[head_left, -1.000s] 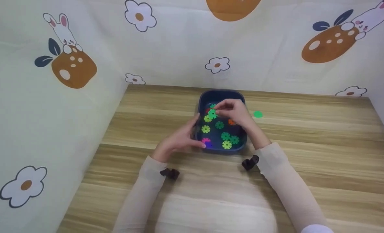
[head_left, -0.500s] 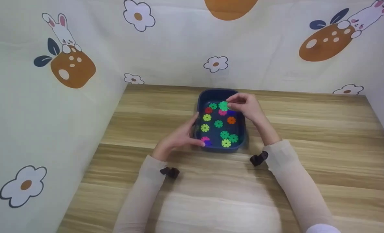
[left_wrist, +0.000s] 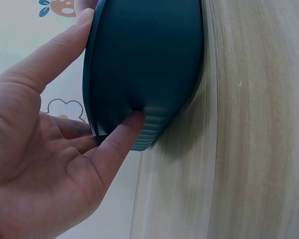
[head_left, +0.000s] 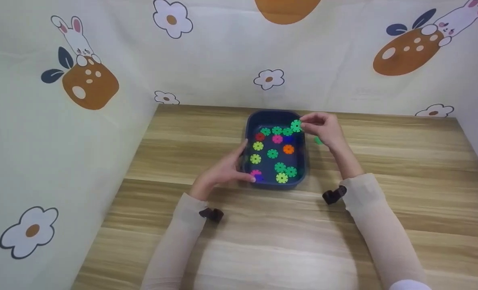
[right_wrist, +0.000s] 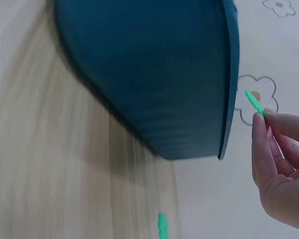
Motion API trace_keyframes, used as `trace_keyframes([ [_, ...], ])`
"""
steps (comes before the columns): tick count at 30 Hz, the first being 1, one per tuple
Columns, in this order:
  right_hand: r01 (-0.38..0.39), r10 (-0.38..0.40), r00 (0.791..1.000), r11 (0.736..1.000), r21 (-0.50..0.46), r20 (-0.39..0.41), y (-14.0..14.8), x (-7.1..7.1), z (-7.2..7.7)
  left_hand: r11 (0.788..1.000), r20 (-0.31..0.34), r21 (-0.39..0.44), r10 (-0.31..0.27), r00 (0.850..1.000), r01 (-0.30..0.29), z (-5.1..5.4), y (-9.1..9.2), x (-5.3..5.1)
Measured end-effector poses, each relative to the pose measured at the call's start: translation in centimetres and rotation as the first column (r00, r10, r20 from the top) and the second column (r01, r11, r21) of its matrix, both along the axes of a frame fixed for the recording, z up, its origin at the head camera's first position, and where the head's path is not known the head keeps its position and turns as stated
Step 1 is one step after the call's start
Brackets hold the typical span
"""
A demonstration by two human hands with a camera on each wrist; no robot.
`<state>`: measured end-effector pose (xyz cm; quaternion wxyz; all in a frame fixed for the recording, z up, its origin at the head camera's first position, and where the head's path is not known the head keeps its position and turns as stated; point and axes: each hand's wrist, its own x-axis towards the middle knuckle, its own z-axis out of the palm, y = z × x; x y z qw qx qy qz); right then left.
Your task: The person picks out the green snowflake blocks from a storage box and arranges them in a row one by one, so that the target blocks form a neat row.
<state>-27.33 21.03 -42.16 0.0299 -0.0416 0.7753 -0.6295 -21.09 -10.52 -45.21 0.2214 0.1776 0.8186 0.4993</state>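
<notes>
A green disc (head_left: 296, 126) is pinched in the fingertips of the right hand (head_left: 324, 127), above the right rim of the tray (head_left: 275, 185), far end. Coloured discs (head_left: 288, 149) lie inside. The left hand (head_left: 224, 170) grips the tray's left side. Another disc (head_left: 318, 140) rests right.

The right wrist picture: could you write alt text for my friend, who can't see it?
A right hand pinches a small green piece, held near but not touching the rim of a dark blue tub. A second green piece lies on the wood-grain table, with a pale flower-printed backdrop beyond.
</notes>
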Motion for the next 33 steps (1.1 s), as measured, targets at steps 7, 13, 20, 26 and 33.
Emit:
trace_keyframes([
  [7,0.019,-0.018,1.0,0.997,-0.07,0.008,1.2,1.1,1.5,1.0,0.005,-0.02,0.005,1.0,-0.005,0.2,0.0,0.1],
  [13,0.045,-0.042,0.999,0.992,-0.121,0.024,2.7,1.2,1.2,1.0,0.022,-0.008,0.008,1.0,-0.008,0.1,0.0,0.1],
  [20,0.068,-0.063,0.997,0.982,-0.179,0.033,4.4,1.0,0.2,1.0,0.011,-0.018,0.014,1.0,-0.014,-0.1,0.0,0.0],
  [26,0.111,-0.101,0.99,0.988,-0.106,0.098,5.3,1.2,0.1,1.0,0.02,-0.017,0.019,1.0,-0.019,-0.1,0.0,0.0],
  [33,0.15,-0.154,0.979,0.988,0.038,0.131,7.0,0.8,-1.0,0.999,0.001,-0.032,0.011,1.0,-0.011,-0.1,0.0,0.1],
])
